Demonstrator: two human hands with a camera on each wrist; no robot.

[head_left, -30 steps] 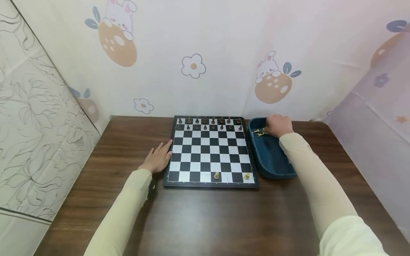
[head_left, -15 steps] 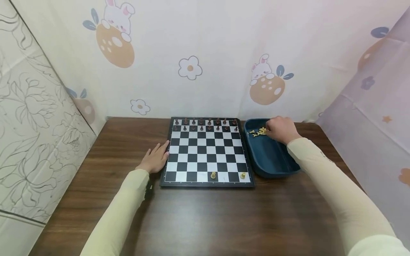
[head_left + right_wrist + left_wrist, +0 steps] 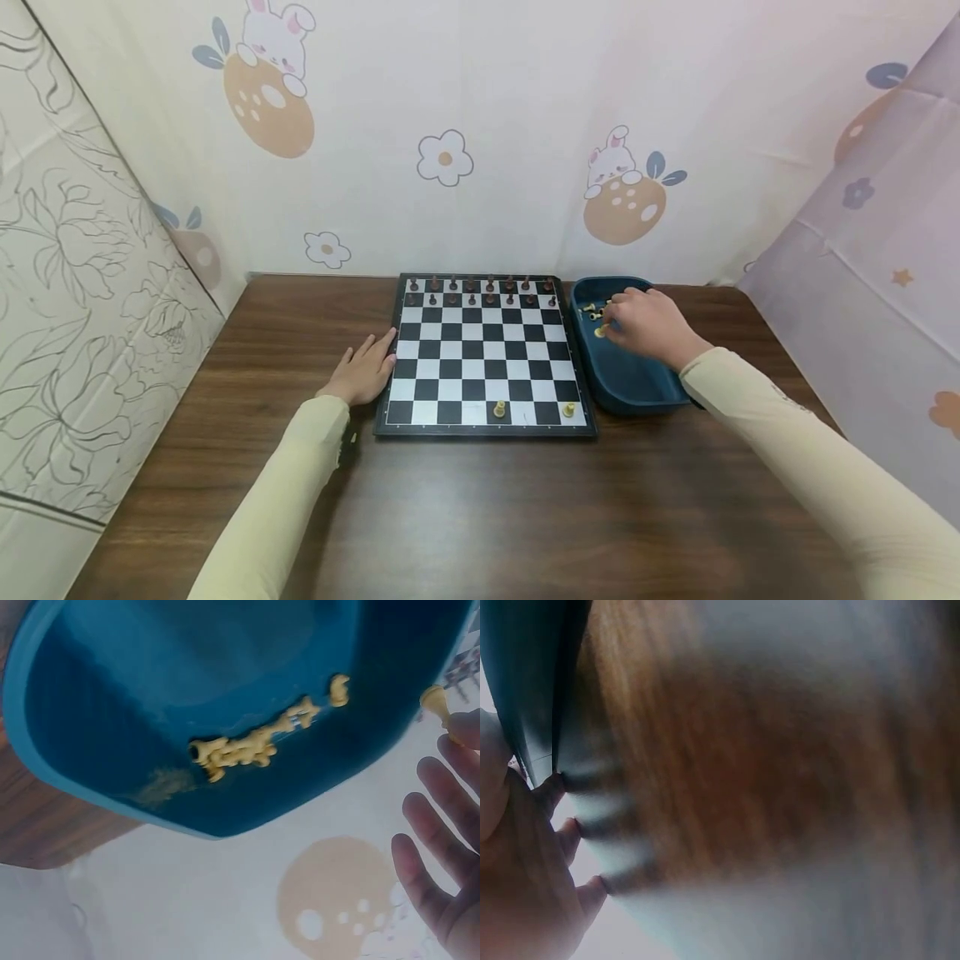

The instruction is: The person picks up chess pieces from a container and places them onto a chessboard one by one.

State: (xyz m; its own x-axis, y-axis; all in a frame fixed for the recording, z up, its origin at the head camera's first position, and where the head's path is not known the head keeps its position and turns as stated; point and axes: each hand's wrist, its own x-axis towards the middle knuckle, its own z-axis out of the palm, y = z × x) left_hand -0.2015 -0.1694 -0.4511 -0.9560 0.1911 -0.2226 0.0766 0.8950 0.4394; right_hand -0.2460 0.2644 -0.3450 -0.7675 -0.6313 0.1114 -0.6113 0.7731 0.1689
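Chess piece is pinched by its narrow end in the grip of the right hand, above the blue tray. The wide base is best left free and turned downward; the chessboard is touched at its edge by the left hand, fingers extended, which should steady it.

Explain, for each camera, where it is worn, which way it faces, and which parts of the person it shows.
Head: on the head, facing forward and down at the chessboard, blue tray and tabletop; left hand, right hand and sleeves show.
Left wrist: on that wrist, facing the blurred tabletop; part of the left hand shows at left.
Right wrist: on that wrist, facing into the blue tray and its yellow pieces; the right hand shows, pinching a chess piece.
Head and right wrist share the blue tray and right hand.
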